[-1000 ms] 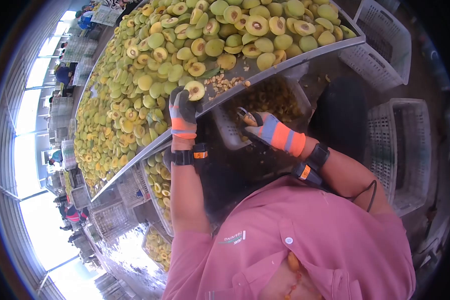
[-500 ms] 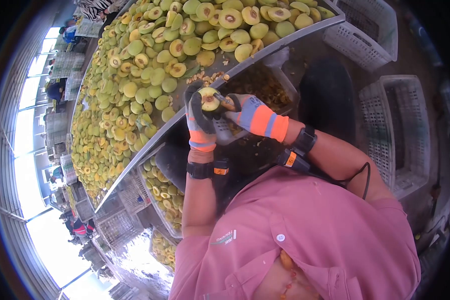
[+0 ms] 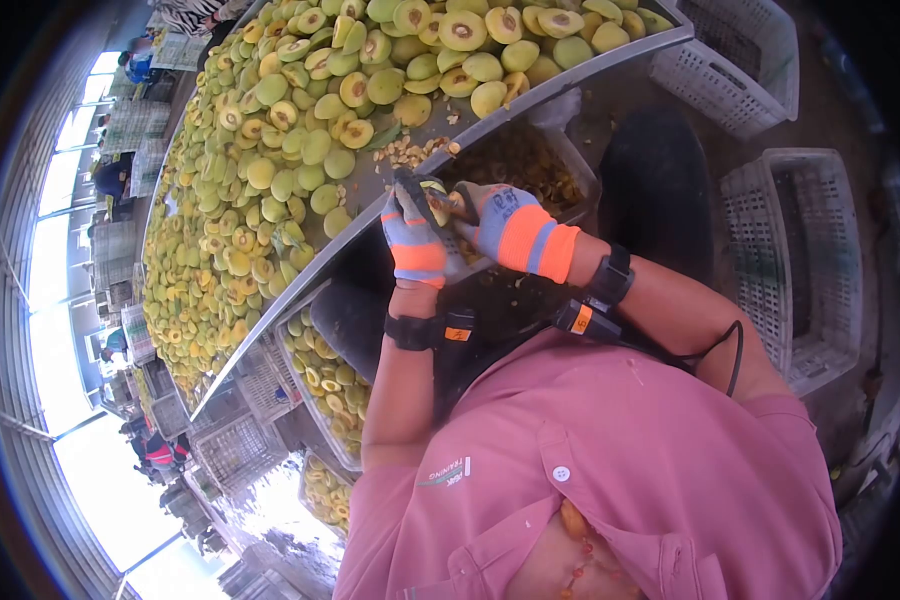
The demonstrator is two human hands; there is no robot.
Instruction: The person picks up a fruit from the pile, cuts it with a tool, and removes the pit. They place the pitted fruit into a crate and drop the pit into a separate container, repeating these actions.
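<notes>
My left hand (image 3: 414, 230), in a grey and orange glove with dark fingertips, is wrapped round a yellow-green peach half (image 3: 434, 188). The fruit is tilted and mostly hidden by the fingers. Close beside it, my right hand (image 3: 515, 228), gloved alike, grips a small pitting tool (image 3: 457, 203) with a brownish handle. Its tip meets the fruit, but the exact contact is hidden. Both hands are just off the metal rim of the sorting table (image 3: 300, 272). Beyond the rim lie many halved peaches (image 3: 315, 150), several with brown pits showing.
Loose pits (image 3: 405, 153) lie near the table edge. Below my hands is a bin (image 3: 570, 170) of brownish scraps. White plastic crates (image 3: 805, 270) stand at the right. A crate of peach halves (image 3: 320, 390) sits by my left knee. Other people are in the far background.
My left hand has turned, so the cut face of the peach half no longer faces me. Both hands have shifted slightly, the left one a little to the right.
</notes>
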